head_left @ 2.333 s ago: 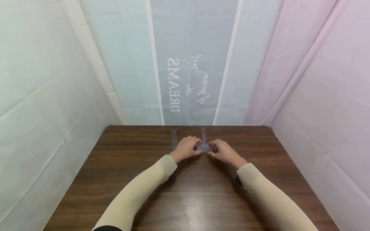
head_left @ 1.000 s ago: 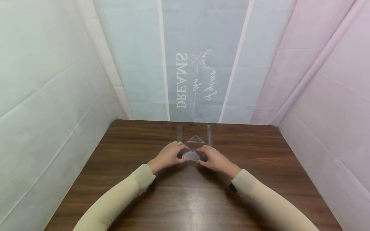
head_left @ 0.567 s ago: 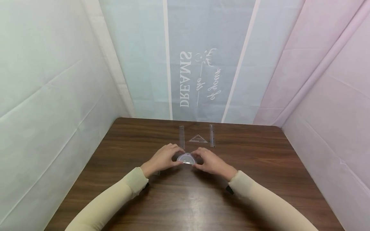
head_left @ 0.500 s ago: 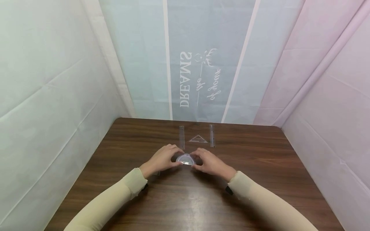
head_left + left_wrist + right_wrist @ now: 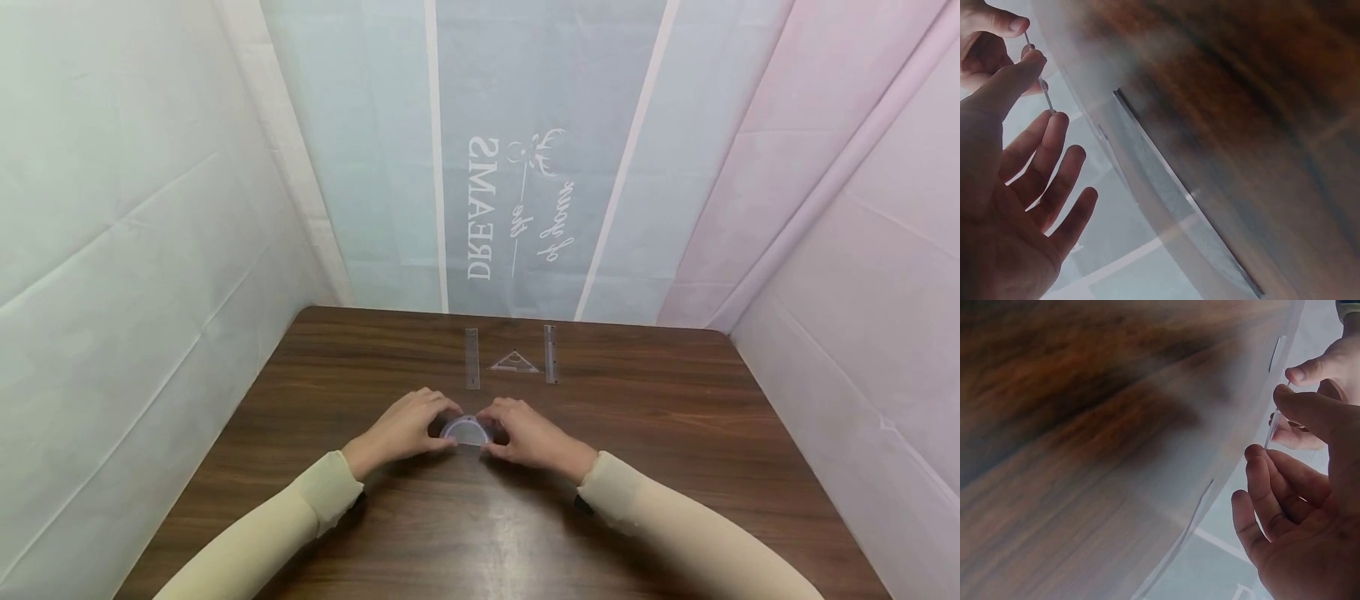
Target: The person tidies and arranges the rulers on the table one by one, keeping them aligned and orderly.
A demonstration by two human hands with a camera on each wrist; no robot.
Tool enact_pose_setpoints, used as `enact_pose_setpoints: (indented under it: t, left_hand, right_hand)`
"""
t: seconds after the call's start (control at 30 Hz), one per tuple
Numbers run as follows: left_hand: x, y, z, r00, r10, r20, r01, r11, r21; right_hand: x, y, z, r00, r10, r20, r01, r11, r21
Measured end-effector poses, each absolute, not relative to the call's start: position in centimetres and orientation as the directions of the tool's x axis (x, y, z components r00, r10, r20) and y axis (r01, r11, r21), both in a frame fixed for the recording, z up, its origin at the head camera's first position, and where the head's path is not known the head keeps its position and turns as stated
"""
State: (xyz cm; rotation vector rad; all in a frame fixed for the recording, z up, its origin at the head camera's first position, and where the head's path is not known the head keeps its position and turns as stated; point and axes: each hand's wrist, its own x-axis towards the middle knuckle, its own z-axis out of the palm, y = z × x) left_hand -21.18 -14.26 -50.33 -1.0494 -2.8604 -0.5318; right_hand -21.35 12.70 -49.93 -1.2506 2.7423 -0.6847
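A clear semicircular protractor (image 5: 467, 432) is held between my two hands in the head view. My left hand (image 5: 401, 427) pinches its left side, and my right hand (image 5: 531, 433) pinches the right side. In the left wrist view the protractor (image 5: 1048, 99) appears edge-on, gripped between thumb and fingertips above the tabletop. The right wrist view also shows the protractor (image 5: 1270, 431) as a thin edge. Beyond the hands lie a clear set square (image 5: 515, 362), a clear ruler (image 5: 472, 358) to its left and another clear ruler (image 5: 552, 354) to its right.
The brown wooden table (image 5: 637, 392) reaches back to a pale blue curtain (image 5: 375, 167) with mirrored lettering. White fabric walls (image 5: 135, 250) flank both sides. A long clear piece (image 5: 1191, 200) lies edge-on near the left hand in its wrist view; its kind is unclear.
Both hands have brought the protractor nearer the body and leftward, away from the rulers. The set square and left ruler, earlier covered, now show fully. The head view has shifted somewhat.
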Motion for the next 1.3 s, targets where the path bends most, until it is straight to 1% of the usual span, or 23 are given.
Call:
enact_pose_setpoints:
  t: [0.2, 0.4, 0.8, 1.3]
  left_hand:
    - [-20.5, -15.2, -50.4, -0.759, 0.633, 0.156, 0.649, 0.712, 0.267]
    - [-20.3, -15.7, -50.9, -0.756, 0.642, 0.13, 0.649, 0.707, 0.28]
    - [-20.0, -16.4, -51.1, -0.759, 0.644, 0.098, 0.644, 0.72, 0.257]
    - [-20.1, -17.0, -51.2, -0.769, 0.636, 0.066, 0.63, 0.735, 0.253]
  right_hand:
    - [-20.8, 11.7, -50.0, -0.671, -0.735, 0.096, -0.707, 0.596, -0.381]
    - [-20.3, 11.0, -50.1, -0.66, -0.747, 0.082, -0.715, 0.592, -0.371]
    - [-20.3, 9.9, -51.0, -0.648, -0.757, 0.085, -0.733, 0.589, -0.339]
    - [-20.7, 9.2, -50.9, -0.647, -0.761, 0.052, -0.722, 0.588, -0.365]
